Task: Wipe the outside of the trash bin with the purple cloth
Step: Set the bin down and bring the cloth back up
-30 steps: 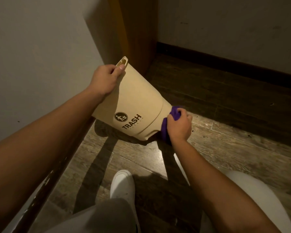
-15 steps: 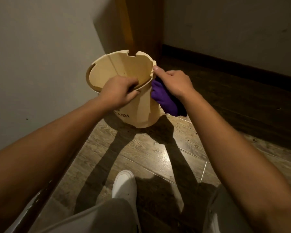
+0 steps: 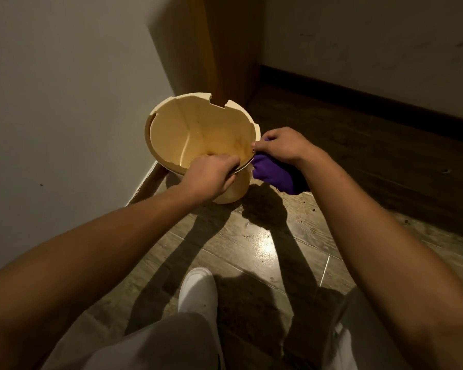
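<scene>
A beige plastic trash bin point(image 3: 198, 129) stands upright on the wooden floor, its open mouth facing me and its inside empty. My left hand point(image 3: 211, 174) grips the near rim, fingers curled over the edge. My right hand point(image 3: 281, 145) holds the purple cloth point(image 3: 273, 176) against the bin's right outer side, just under the rim; the cloth hangs below my palm. The bin's lower wall is mostly hidden behind my left hand.
A pale wall point(image 3: 64, 102) runs along the left, close behind the bin. A wooden door frame point(image 3: 225, 49) rises right behind it. A dark skirting board point(image 3: 372, 102) lines the far wall. My white shoe point(image 3: 198, 289) rests on the floor below.
The bin went from tipped on its side to standing upright. My left hand shifted to the near rim. My right hand brought the cloth up from the base to the right side under the rim.
</scene>
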The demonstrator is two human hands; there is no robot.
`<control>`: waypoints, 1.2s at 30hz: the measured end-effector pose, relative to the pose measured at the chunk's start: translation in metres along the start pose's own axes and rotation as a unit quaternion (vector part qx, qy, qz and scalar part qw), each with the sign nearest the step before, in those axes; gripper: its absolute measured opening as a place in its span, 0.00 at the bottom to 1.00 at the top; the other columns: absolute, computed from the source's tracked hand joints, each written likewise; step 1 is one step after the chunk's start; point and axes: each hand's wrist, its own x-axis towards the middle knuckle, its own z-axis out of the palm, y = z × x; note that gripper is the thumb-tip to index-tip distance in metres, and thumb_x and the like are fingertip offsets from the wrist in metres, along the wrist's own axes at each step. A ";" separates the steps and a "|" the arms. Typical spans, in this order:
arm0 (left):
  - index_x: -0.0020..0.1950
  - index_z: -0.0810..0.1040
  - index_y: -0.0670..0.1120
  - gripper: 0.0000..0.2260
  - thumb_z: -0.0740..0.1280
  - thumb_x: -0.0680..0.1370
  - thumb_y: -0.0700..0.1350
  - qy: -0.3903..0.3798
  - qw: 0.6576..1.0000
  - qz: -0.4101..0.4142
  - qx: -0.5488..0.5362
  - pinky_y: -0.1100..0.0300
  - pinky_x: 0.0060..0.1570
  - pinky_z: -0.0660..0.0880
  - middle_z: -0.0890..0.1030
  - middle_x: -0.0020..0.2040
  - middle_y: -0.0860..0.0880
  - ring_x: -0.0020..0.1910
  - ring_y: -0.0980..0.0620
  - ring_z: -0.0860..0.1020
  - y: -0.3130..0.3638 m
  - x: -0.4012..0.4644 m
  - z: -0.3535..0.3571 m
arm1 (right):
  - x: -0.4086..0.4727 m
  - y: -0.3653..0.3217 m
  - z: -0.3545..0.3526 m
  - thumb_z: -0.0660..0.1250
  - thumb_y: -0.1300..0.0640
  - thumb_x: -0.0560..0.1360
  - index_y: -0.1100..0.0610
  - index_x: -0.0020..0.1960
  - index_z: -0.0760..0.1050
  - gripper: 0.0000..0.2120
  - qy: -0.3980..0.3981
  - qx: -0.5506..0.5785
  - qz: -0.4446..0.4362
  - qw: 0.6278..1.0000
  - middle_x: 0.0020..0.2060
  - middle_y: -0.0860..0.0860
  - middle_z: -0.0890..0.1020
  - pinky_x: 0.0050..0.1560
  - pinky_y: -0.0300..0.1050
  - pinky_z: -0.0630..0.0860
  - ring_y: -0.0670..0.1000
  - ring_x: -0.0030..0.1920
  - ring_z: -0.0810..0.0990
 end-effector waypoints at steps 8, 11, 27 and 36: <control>0.69 0.70 0.49 0.27 0.55 0.80 0.67 0.021 0.994 -0.088 -0.068 0.53 0.48 0.78 0.81 0.59 0.48 0.53 0.50 0.80 -0.003 0.014 -0.013 | -0.008 0.006 -0.015 0.70 0.38 0.76 0.46 0.54 0.79 0.14 0.092 0.042 0.027 0.994 0.47 0.44 0.80 0.42 0.45 0.76 0.48 0.48 0.79; 0.67 0.72 0.50 0.21 0.57 0.81 0.62 0.119 0.975 -0.145 -0.121 0.58 0.48 0.74 0.78 0.57 0.52 0.53 0.55 0.76 0.000 0.034 -0.054 | -0.029 -0.016 -0.041 0.72 0.36 0.74 0.49 0.63 0.73 0.25 0.139 0.007 0.069 0.988 0.50 0.46 0.78 0.51 0.52 0.81 0.51 0.50 0.79; 0.69 0.76 0.45 0.32 0.68 0.75 0.67 -0.182 0.496 -0.288 -0.799 0.47 0.54 0.81 0.81 0.62 0.37 0.62 0.38 0.81 0.122 0.068 -0.419 | -0.255 -0.298 -0.241 0.75 0.27 0.63 0.45 0.58 0.75 0.32 0.084 -0.054 -0.226 0.969 0.54 0.41 0.79 0.55 0.50 0.80 0.43 0.53 0.78; 0.63 0.82 0.44 0.19 0.77 0.73 0.45 -0.098 0.541 -0.202 -0.810 0.52 0.55 0.80 0.82 0.61 0.38 0.60 0.43 0.81 0.170 0.073 -0.605 | -0.356 -0.408 -0.357 0.63 0.24 0.72 0.36 0.74 0.67 0.34 0.246 0.156 -0.102 0.951 0.70 0.35 0.73 0.63 0.34 0.70 0.35 0.69 0.72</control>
